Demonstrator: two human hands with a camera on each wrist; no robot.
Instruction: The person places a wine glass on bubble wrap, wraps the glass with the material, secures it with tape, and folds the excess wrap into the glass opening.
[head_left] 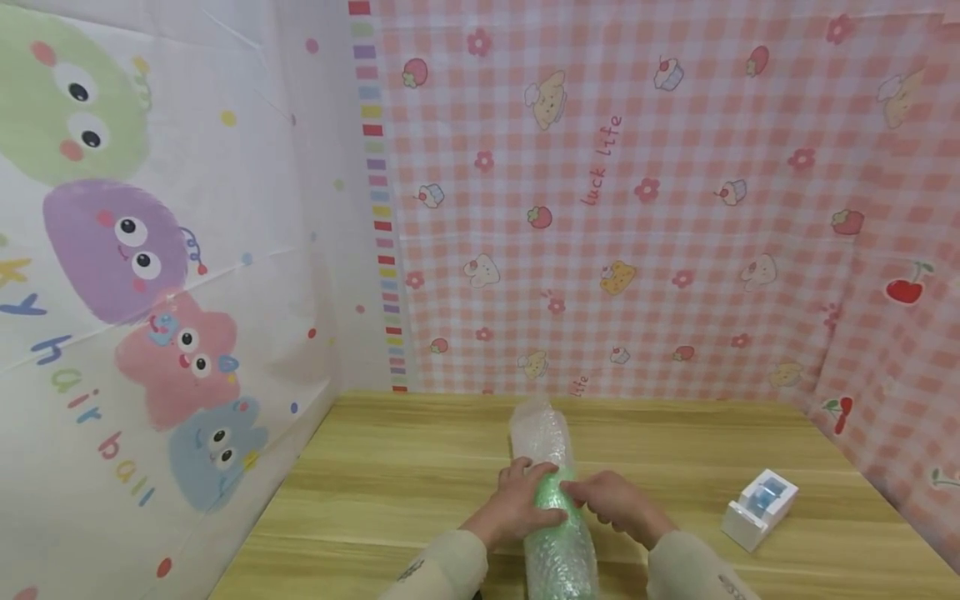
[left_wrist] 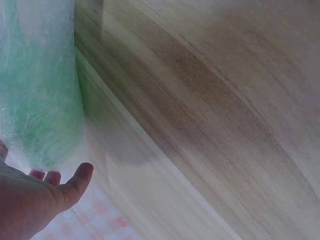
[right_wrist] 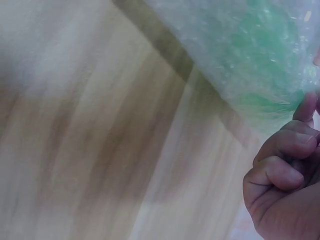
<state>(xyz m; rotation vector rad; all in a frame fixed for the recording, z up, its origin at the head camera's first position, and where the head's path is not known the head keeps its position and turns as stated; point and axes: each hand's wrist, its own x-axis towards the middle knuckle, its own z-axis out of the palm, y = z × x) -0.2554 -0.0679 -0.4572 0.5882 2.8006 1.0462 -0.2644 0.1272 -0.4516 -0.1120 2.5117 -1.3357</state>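
Observation:
A long bundle of clear bubble wrap (head_left: 564, 557) lies lengthwise on the table, with something green showing through its middle. What the green thing is stays hidden under the layers. Across the left side of the bundle rests my left hand (head_left: 517, 502), fingers spread and thumb stretched out along the wrap; the left wrist view shows this hand (left_wrist: 37, 200) beside the green part. From the right, my right hand (head_left: 618, 502) pinches the wrap near the green part. Its other fingers are curled in, as the right wrist view shows on the hand (right_wrist: 285, 185).
A white tape dispenser (head_left: 760, 508) with a blue roll stands on the wooden table (head_left: 390, 467) to the right. A pink checked cloth (head_left: 600, 242) hangs behind the table, and a white printed cloth (head_left: 277, 208) hangs along the left.

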